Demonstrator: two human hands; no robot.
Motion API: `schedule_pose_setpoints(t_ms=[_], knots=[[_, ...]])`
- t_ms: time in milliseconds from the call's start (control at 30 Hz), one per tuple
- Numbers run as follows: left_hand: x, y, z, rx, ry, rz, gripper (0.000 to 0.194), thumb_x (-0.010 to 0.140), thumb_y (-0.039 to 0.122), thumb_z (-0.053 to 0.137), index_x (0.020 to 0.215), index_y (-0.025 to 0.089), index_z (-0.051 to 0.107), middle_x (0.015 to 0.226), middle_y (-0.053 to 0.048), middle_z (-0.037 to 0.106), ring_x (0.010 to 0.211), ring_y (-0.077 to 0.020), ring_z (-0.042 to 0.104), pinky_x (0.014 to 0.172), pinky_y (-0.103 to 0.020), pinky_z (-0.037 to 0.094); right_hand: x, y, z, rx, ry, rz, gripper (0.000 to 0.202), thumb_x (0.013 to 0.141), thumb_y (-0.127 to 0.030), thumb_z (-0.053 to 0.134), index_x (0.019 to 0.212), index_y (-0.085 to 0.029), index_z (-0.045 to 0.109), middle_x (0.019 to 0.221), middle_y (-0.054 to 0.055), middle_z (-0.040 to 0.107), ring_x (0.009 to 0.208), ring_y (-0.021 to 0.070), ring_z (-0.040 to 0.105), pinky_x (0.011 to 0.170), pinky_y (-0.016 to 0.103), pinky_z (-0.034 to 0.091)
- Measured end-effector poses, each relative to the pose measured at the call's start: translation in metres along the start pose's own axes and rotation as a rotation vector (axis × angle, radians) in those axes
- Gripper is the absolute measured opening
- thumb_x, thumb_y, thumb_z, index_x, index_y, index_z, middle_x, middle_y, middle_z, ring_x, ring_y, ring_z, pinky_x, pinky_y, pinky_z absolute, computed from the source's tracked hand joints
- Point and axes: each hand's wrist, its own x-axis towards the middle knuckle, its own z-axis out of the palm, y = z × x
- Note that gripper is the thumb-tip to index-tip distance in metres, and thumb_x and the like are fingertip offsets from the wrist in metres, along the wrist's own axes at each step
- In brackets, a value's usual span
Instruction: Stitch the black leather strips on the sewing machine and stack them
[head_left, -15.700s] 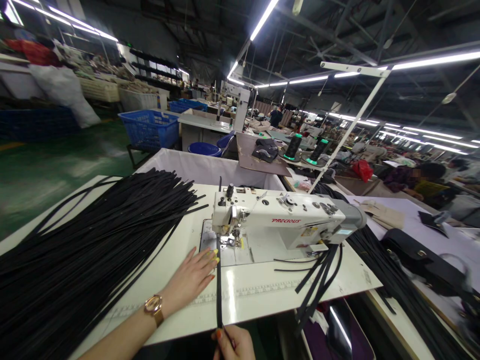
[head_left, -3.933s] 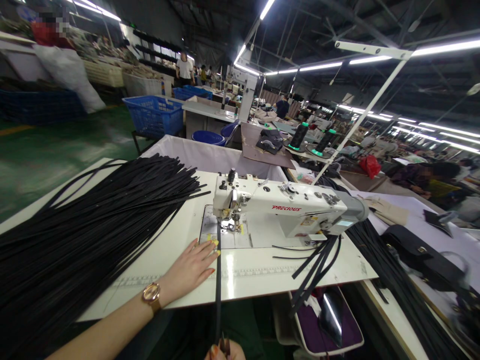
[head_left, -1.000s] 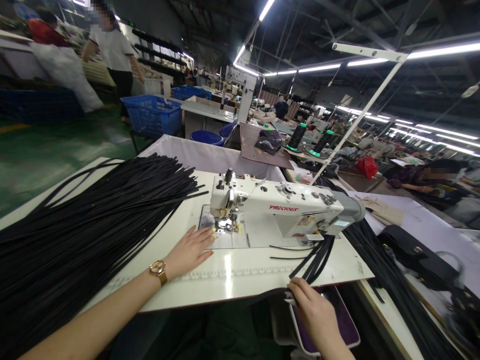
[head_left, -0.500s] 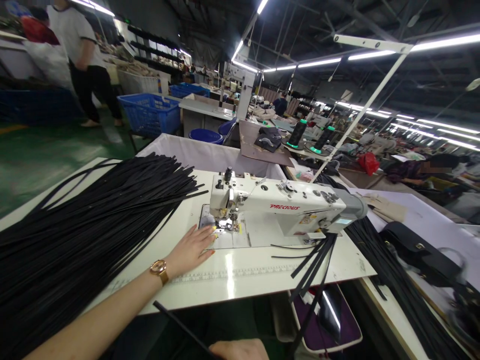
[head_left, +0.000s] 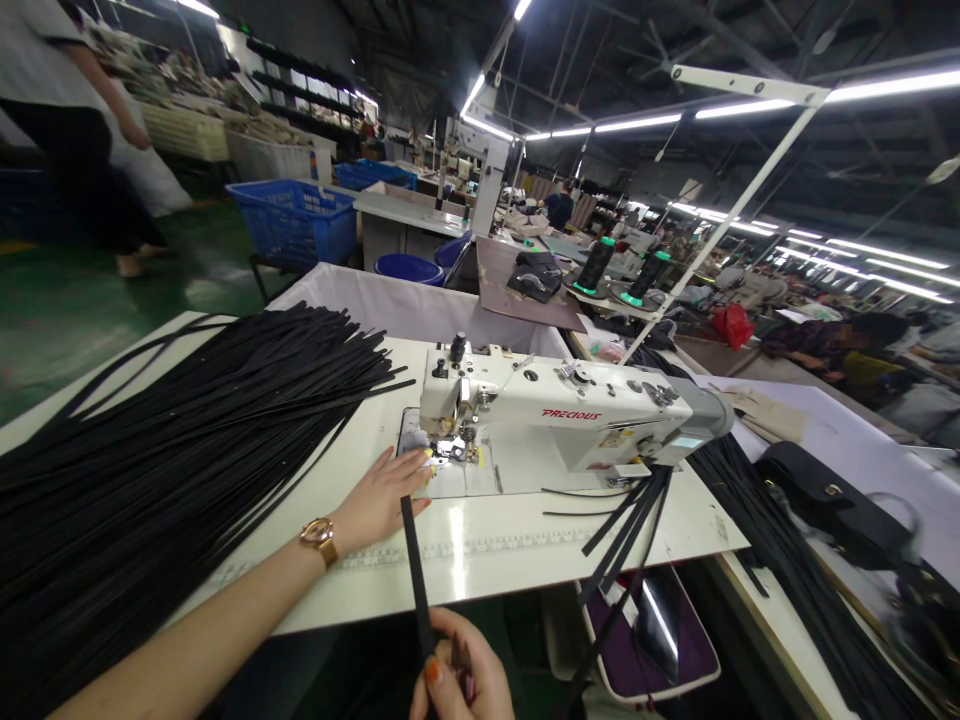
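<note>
My left hand [head_left: 382, 500], with a gold watch [head_left: 319, 540] on the wrist, lies flat with fingers stretched on the bed of a white sewing machine [head_left: 547, 405]. Its fingertips are beside the presser foot [head_left: 451, 450]. Low in front, my right hand [head_left: 461, 670] pinches a narrow black strap [head_left: 416, 565] between thumb and fingers. The strap's free end points up and overlaps my left hand in the view; whether they touch I cannot tell. A small dark metal tool [head_left: 462, 668] shows in my right palm, its kind unclear.
A big heap of black straps [head_left: 187, 430] covers the table's left. More straps [head_left: 622, 530] hang off the front edge at right. Below is a purple-lined bin [head_left: 690, 660]. Thread cones [head_left: 595, 268] stand behind the machine. A person [head_left: 67, 130] is at far left.
My right hand has risen into view with the strap, whose end swung up from below the table edge toward my left hand. My left hand stays put. The person at left moved further left.
</note>
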Motion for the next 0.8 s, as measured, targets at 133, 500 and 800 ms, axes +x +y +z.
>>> schedule_pose_setpoints(t_ms=[133, 500, 800], knots=[[0.002, 0.001, -0.002, -0.008, -0.002, 0.002, 0.043, 0.094, 0.038, 0.053, 0.134, 0.023, 0.055, 0.145, -0.011, 0.050, 0.136, -0.0299, 0.043, 0.116, -0.056, 0.026, 0.013, 0.002, -0.004, 0.012, -0.026, -0.120, 0.069, 0.087, -0.061, 0.054, 0.138, -0.015, 0.048, 0.065, 0.005, 0.070, 0.053, 0.0176, 0.055, 0.055, 0.031, 0.040], [0.002, 0.000, -0.003, 0.016, -0.013, 0.002, 0.045, 0.096, 0.046, 0.047, 0.135, 0.024, 0.054, 0.147, -0.010, 0.048, 0.137, -0.0295, 0.042, 0.115, -0.056, 0.025, 0.043, -0.032, -0.013, -0.013, 0.002, -0.075, 0.054, 0.093, -0.048, 0.055, 0.136, -0.015, 0.051, 0.081, 0.004, 0.070, 0.082, 0.0194, 0.062, 0.085, 0.034, 0.045], [0.005, 0.003, -0.017, -0.036, 0.040, -0.073, 0.034, 0.098, 0.029, 0.044, 0.127, 0.020, 0.058, 0.132, -0.008, 0.062, 0.123, -0.0236, 0.055, 0.114, -0.050, 0.029, 0.092, -0.046, 0.003, 0.040, 0.010, -0.018, 0.050, 0.091, -0.038, 0.057, 0.134, -0.012, 0.053, 0.078, 0.001, 0.070, 0.085, 0.0182, 0.060, 0.089, 0.032, 0.042]])
